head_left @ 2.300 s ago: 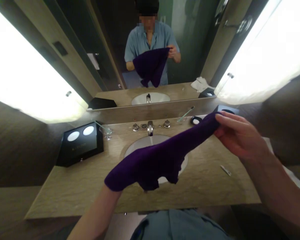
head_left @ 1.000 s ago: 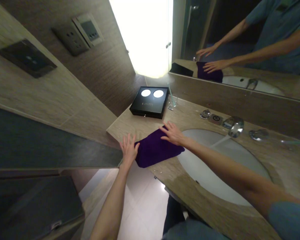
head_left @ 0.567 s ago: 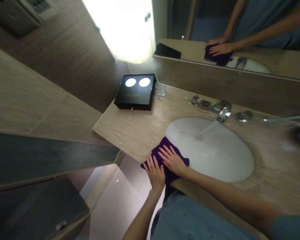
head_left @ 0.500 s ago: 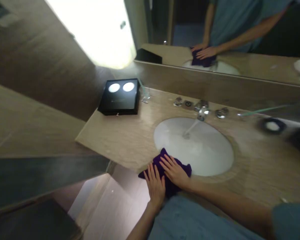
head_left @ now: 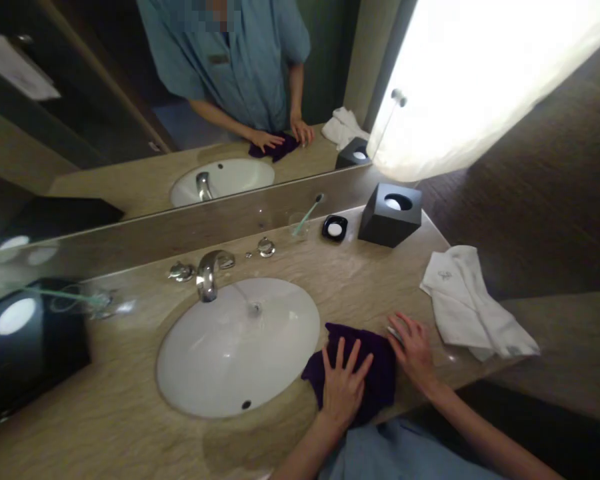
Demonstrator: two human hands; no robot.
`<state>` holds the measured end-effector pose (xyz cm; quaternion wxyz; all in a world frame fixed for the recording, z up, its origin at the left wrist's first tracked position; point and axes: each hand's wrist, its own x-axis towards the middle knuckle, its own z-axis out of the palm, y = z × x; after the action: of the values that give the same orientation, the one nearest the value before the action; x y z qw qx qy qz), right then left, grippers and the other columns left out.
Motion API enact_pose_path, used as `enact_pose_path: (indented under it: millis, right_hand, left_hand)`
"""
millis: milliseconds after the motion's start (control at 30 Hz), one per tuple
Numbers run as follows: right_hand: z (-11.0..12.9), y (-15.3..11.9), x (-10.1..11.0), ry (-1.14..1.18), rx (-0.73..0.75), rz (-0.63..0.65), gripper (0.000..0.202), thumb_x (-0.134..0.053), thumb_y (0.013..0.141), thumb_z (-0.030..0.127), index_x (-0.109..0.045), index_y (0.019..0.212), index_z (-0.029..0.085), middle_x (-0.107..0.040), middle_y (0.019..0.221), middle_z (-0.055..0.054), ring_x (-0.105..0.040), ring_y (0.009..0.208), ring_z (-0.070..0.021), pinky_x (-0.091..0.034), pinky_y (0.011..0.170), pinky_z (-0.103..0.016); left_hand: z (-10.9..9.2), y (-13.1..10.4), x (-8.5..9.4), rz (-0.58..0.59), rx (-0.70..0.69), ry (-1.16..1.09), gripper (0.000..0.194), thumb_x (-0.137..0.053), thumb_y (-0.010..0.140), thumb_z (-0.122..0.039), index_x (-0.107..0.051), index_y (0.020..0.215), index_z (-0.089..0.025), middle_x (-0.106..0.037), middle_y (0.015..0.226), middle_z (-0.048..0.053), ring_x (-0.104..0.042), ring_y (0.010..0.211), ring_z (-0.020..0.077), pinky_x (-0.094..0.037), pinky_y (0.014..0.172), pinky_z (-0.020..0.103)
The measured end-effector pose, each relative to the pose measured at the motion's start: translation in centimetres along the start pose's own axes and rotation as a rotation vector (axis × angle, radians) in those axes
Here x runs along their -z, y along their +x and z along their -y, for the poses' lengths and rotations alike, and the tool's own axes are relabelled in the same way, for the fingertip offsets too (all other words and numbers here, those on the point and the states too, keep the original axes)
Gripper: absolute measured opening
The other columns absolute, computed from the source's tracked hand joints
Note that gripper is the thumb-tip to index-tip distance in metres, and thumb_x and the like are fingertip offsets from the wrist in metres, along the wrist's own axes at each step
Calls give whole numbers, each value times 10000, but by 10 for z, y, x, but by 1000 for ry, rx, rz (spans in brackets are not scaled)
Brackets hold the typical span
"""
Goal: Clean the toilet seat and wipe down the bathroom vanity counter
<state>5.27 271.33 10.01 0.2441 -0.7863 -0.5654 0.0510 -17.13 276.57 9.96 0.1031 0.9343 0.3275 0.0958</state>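
A dark purple cloth (head_left: pixel 380 373) lies spread on the stone counter, right of the white oval sink (head_left: pixel 200 353). My left hand (head_left: pixel 344 383) rests flat on the cloth with its fingers spread. At the cloth's right edge, my right hand (head_left: pixel 414 347) has bent fingers around a small whitish item (head_left: pixel 395 334), too small to name. Folded white towels (head_left: pixel 467 303) lie just right of my right hand.
Along the mirror stand a chrome faucet (head_left: pixel 208 277), a glass with a green toothbrush (head_left: pixel 306 219), a black soap dish (head_left: pixel 335 228) and a dark tissue box (head_left: pixel 393 213). A black box (head_left: pixel 35 353) sits at the left.
The view has swung right, bringing the towels and tissue box in. My hands and the cloth are now right of the sink. My right hand has moved off the cloth to its edge.
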Motion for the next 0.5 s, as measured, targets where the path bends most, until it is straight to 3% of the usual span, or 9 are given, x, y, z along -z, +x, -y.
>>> enact_pose_path:
  millis: [100,167,367,500]
  right_hand:
    - [-53,-13,10,-21,-15,60,392,-490,1021,319,-594,1379,198,-649,1164,-130,-619,1041,-278,-581,874,-487]
    - [-69,-21,11,4,-26,41,380,-463,1028,247,-563,1391,200,-656,1091,-108,-639,987,-243,-593,840,-430]
    - [-72,-26,15,-60,-71,-73,272,-492,1001,181,-623,1240,173,-679,1017,-93,-663,901,-235,-601,782,-415]
    - [-62,-4,28,0,-147,-76,423,-514,1003,282,-546,1414,188,-638,1118,-132,-639,1000,-268,-593,850,-457]
  left_hand:
    - [-4,65,-13,65,-1,-78,626,-431,971,-586,-378,1557,-371,-164,1685,3,-222,1545,371,-392,1121,734]
    - [-3,108,-22,79,14,-112,699,-423,941,-669,-385,1560,-345,-156,1689,32,-188,1550,393,-337,1148,743]
    - [7,214,-45,128,-37,-114,616,-475,956,-596,-429,1530,-379,-176,1692,27,-119,1569,369,-221,1210,704]
    - [4,251,-54,144,8,-122,617,-518,950,-561,-450,1524,-346,-202,1688,50,-114,1566,386,-169,1218,703]
